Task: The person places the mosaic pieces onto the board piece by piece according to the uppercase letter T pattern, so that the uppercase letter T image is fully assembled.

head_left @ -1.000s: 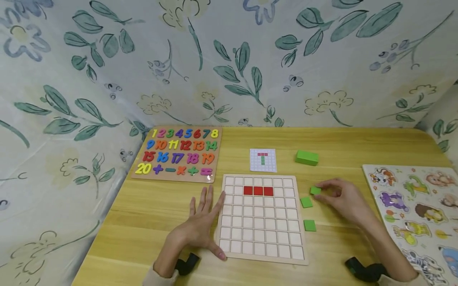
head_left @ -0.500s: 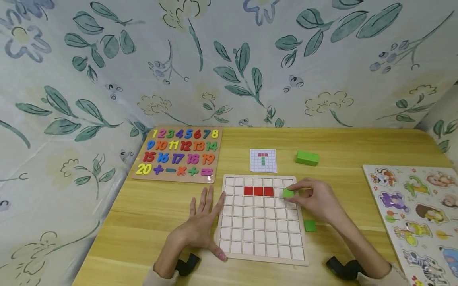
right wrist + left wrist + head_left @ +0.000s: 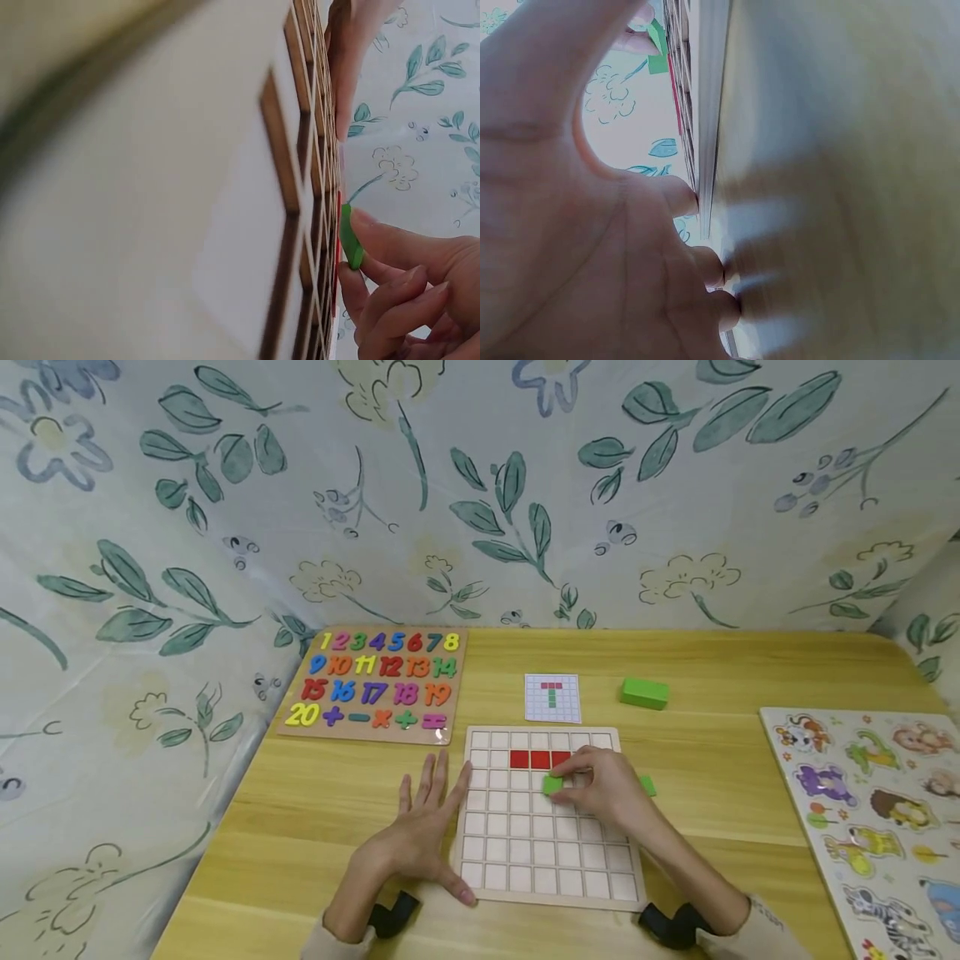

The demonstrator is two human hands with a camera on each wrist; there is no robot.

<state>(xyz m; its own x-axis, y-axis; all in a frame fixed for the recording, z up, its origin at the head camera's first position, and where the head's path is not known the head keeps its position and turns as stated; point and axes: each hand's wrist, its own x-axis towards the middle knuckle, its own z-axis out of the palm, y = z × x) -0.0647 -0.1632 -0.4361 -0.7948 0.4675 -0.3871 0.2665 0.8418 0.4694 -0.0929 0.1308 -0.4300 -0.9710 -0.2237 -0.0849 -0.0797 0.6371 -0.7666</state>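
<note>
A wooden grid board [image 3: 551, 900] lies on the table, with 3 red square tiles [image 3: 540, 761] side by side in its second row. My right hand [image 3: 611, 789] pinches a green square tile [image 3: 552, 786] between thumb and fingertips, just below the red tiles. In the right wrist view that green tile [image 3: 350, 238] is tilted close over the grid. My left hand [image 3: 420, 835] is spread at the board's left edge, its thumb at the lower left corner. Another green tile [image 3: 648, 786] lies right of the board, partly hidden by my right hand.
A small card [image 3: 552, 697] with a red-and-green T pattern lies behind the board, beside a green block [image 3: 644, 692]. A number board [image 3: 375, 687] is at the back left. An animal puzzle board [image 3: 862, 793] stretches along the right side.
My right hand has picked up a green tile from the table's right side and carried it left over the board, below the red tiles. My left hand has stayed in place.
</note>
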